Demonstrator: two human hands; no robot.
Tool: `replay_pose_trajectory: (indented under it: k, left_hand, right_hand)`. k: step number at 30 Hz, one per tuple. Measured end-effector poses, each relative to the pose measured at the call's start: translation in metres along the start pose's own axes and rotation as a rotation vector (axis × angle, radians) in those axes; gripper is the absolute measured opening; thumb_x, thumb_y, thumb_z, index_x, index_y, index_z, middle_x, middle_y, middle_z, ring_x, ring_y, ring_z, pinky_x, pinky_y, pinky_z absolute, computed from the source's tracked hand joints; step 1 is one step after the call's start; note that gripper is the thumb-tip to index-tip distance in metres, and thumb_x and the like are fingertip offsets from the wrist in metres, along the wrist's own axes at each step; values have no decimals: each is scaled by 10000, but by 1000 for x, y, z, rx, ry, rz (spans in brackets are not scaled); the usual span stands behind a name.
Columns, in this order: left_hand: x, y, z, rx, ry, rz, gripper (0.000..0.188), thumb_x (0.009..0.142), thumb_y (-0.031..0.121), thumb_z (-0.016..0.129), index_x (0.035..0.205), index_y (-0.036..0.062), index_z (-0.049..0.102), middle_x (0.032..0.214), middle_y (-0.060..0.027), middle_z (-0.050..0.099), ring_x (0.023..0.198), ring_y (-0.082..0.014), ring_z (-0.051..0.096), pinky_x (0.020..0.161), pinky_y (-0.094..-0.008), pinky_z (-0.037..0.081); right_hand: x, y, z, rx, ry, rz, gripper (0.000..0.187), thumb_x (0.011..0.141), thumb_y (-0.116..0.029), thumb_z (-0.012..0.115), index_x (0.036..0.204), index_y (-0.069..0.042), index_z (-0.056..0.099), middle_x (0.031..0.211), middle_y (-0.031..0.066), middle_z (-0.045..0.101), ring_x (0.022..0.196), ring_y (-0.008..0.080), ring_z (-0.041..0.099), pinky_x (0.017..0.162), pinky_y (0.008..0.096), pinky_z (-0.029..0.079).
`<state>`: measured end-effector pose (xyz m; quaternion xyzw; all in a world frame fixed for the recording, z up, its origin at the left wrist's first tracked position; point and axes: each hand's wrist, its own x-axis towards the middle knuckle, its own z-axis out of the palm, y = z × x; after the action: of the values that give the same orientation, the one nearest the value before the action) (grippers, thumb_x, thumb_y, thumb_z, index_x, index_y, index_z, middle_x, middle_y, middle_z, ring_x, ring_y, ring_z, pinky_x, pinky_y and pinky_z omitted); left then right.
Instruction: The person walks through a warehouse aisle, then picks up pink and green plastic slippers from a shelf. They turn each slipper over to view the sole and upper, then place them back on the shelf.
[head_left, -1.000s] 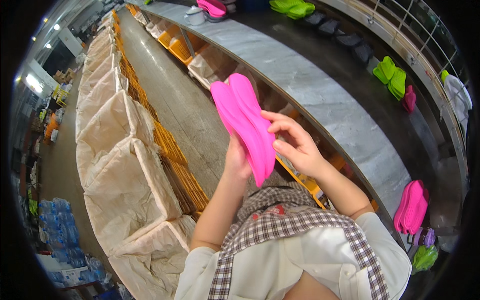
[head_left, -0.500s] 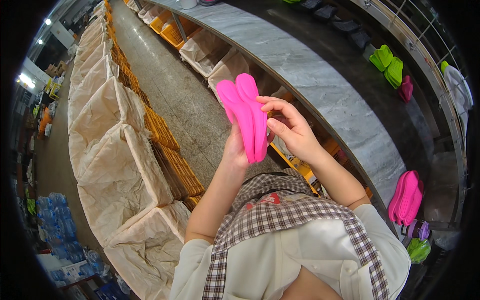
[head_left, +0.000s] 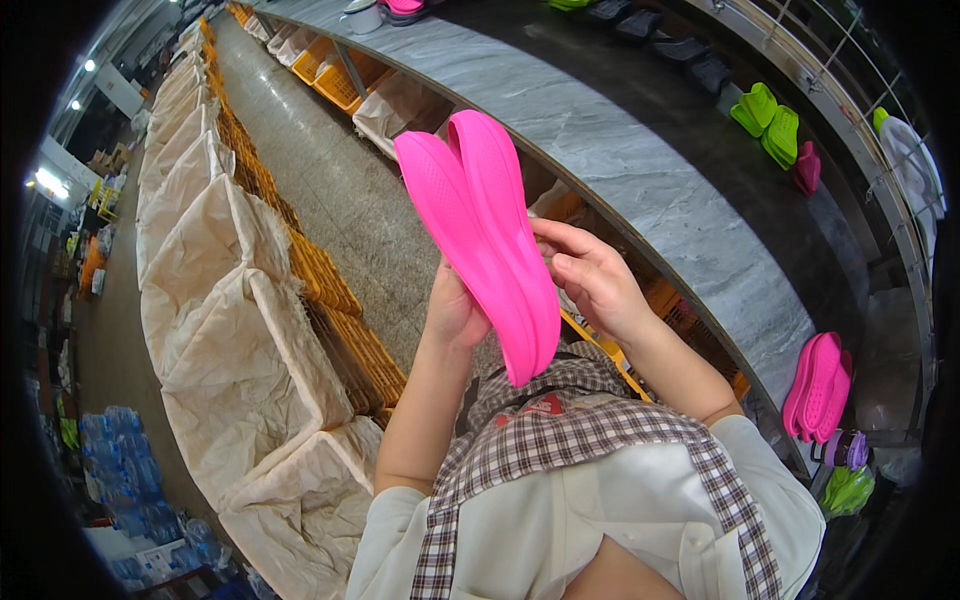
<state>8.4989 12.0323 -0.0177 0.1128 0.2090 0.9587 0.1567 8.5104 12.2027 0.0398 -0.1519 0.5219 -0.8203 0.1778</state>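
Note:
In front of my body I hold a pair of bright pink shoe soles, pressed side by side and tilted with their far ends up to the left. My left hand grips them from the left and underneath; most of its fingers are hidden behind the soles. At the right edge of the pair is my right hand, its fingers bent and their tips against that edge. Some of those fingertips are hidden by the soles. More pink soles stand on the work surface at my right.
A grey marble-patterned bench curves along the right, beside a dark conveyor belt carrying green soles and black ones. Cloth-lined yellow baskets line the left. A purple-lidded cup stands at the lower right.
The pink soles have turned so that their broad faces show more, and they appear larger and closer. My right hand has shifted slightly down along their edge.

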Motion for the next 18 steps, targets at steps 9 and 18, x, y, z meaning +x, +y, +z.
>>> replay_pose_trajectory:
  k: [9,18]
  left_hand:
    - [1,4,14,169,49,10,414,958,281,433,1213,-44,458,1108,-190,595,983,-304,616,834,-401,531]
    - [-5,-1,5,358,133,264,602,733,17,726,1254,51,425,1163,-70,556,1068,-208,560,918,-361,464]
  right_hand:
    - [-6,-1,2,-42,31,-48,408,911,-94,487,1303,12,446,1163,104,573,1070,152,530,946,301,406]
    - [-5,-8,-6,-269,-56,-53,882,725,-166,751,1417,-21,225,1402,111,338,1286,215,336,1069,381,271]
